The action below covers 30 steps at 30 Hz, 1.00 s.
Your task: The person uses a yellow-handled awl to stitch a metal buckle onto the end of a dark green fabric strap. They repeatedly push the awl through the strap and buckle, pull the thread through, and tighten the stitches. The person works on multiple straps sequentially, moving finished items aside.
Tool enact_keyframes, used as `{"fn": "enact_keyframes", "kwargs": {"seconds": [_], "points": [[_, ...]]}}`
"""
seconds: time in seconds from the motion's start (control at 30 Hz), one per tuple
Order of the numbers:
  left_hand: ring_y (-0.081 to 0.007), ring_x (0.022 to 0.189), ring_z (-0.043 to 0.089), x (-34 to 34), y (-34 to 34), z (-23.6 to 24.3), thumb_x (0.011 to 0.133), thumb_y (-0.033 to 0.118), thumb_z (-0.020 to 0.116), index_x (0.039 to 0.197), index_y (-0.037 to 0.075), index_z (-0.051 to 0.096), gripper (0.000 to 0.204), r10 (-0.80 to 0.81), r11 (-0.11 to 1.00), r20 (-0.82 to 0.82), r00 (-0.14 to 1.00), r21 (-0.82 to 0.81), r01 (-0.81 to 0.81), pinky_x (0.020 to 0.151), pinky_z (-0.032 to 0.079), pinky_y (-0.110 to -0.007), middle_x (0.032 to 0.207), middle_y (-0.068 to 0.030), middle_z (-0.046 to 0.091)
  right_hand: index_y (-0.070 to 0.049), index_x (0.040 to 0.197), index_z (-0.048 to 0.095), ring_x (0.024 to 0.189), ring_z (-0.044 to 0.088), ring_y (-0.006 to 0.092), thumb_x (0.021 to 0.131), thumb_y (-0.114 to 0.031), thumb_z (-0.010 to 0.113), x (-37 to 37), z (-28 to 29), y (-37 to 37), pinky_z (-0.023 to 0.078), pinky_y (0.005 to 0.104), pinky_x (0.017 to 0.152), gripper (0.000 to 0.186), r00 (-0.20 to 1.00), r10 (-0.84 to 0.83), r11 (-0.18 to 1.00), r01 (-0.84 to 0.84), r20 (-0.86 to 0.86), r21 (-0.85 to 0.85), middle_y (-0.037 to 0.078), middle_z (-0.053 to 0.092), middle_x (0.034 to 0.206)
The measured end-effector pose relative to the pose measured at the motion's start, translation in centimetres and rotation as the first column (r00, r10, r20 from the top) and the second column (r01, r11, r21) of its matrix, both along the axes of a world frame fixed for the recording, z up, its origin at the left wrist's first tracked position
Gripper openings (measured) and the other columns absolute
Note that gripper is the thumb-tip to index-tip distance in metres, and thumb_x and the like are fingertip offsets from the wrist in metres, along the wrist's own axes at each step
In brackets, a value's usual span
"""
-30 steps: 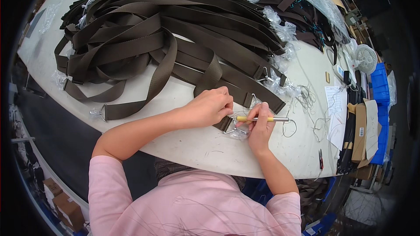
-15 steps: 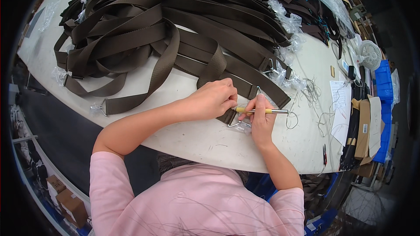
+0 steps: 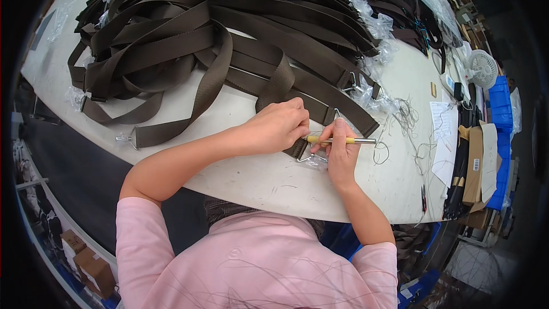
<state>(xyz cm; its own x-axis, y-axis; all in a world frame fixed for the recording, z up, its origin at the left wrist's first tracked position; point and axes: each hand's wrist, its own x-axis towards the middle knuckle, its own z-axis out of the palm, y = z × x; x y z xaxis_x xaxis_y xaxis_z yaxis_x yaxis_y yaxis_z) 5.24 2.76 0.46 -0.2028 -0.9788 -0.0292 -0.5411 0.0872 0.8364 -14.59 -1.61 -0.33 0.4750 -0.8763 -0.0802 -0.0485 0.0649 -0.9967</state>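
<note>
My right hand (image 3: 341,157) is closed around a slim pen-like tool (image 3: 366,141) with a yellow body and silver end. The tool lies nearly level, its yellow end pointing left toward my other fingers. My left hand (image 3: 279,127) is pinched beside that tip; whatever its fingers hold is hidden. Beneath both hands is the end of a dark brown webbing strap (image 3: 296,147). A metal triangular ring (image 3: 309,158) with clear plastic film around it sits at that strap end, just below the tool.
A large heap of brown webbing straps (image 3: 166,34) covers the far left and middle of the white table (image 3: 246,180). Loose threads (image 3: 405,117) lie to the right. Small scissors (image 3: 424,199) rest near the right edge. A paper sheet (image 3: 443,123), white fan (image 3: 482,70) and blue bins (image 3: 501,103) stand farther right.
The whole view has shifted very slightly. Both hands keep nearly the same pose, with the tool's yellow end still beside my left fingers.
</note>
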Motion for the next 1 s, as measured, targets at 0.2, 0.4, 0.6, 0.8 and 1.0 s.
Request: {"fn": "enact_keyframes", "kwargs": {"seconds": [0.2,0.4,0.6,0.8,1.0], "points": [[-0.0297,0.090,0.062,0.2,-0.2,0.0,0.097,0.017,0.063,0.096,-0.001,0.064,0.018,-0.011,0.999,-0.011,1.000,0.053,0.012,0.079,0.049,-0.041,0.101,-0.0131,0.058,0.001,0.082,0.056,0.060,0.061,0.0134,0.112,-0.030,0.041,0.1,0.1,0.1,0.053,0.0265,0.057,0.046,1.000,-0.013,1.000,0.013,0.005,-0.011,0.006,0.059,0.076],[-0.0338,0.133,0.047,3.4,1.8,4.1,0.073,0.026,0.086,0.134,0.003,0.051,0.074,-0.271,0.875,0.361,0.892,-0.295,0.385,0.110,0.041,-0.043,0.137,-0.0127,0.054,-0.001,0.084,0.055,0.059,0.057,0.0107,0.110,-0.021,0.040,-2.3,-0.2,-0.3,0.042,0.0226,0.055,0.036,0.958,-0.083,0.936,0.169,0.274,-0.307,0.006,0.056,0.073],[-0.0264,0.106,0.061,1.4,5.0,2.6,0.077,0.011,0.071,0.120,-0.004,0.060,0.047,-0.038,0.813,0.797,0.602,-0.326,0.483,0.095,0.048,-0.035,0.107,-0.0145,0.063,-0.003,0.109,0.061,0.068,0.059,0.0184,0.107,-0.016,0.046,-2.6,0.6,-0.5,0.046,0.0288,0.062,0.020,0.999,-0.003,0.585,0.036,0.042,-0.811,0.010,0.064,0.079],[-0.0251,0.087,0.064,1.5,3.4,1.5,0.076,0.007,0.066,0.110,-0.002,0.063,0.035,0.051,0.767,0.696,0.716,-0.487,0.418,0.082,0.049,-0.034,0.091,-0.0107,0.064,-0.003,0.108,0.064,0.075,0.067,0.0289,0.097,-0.005,0.062,-2.8,1.7,-1.9,0.053,0.0388,0.068,0.011,0.975,-0.041,0.294,-0.196,-0.217,-0.936,0.014,0.068,0.090],[-0.0314,0.085,0.062,1.7,1.6,3.0,0.083,0.001,0.066,0.115,0.004,0.064,0.032,0.140,0.974,0.186,0.972,-0.201,-0.102,0.079,0.049,-0.040,0.092,-0.0106,0.062,-0.004,0.101,0.055,0.078,0.067,0.0316,0.090,-0.002,0.067,-5.2,-1.0,-1.8,0.054,0.0396,0.070,0.016,0.968,-0.091,0.602,-0.133,-0.233,-0.787,0.014,0.066,0.088]]}}
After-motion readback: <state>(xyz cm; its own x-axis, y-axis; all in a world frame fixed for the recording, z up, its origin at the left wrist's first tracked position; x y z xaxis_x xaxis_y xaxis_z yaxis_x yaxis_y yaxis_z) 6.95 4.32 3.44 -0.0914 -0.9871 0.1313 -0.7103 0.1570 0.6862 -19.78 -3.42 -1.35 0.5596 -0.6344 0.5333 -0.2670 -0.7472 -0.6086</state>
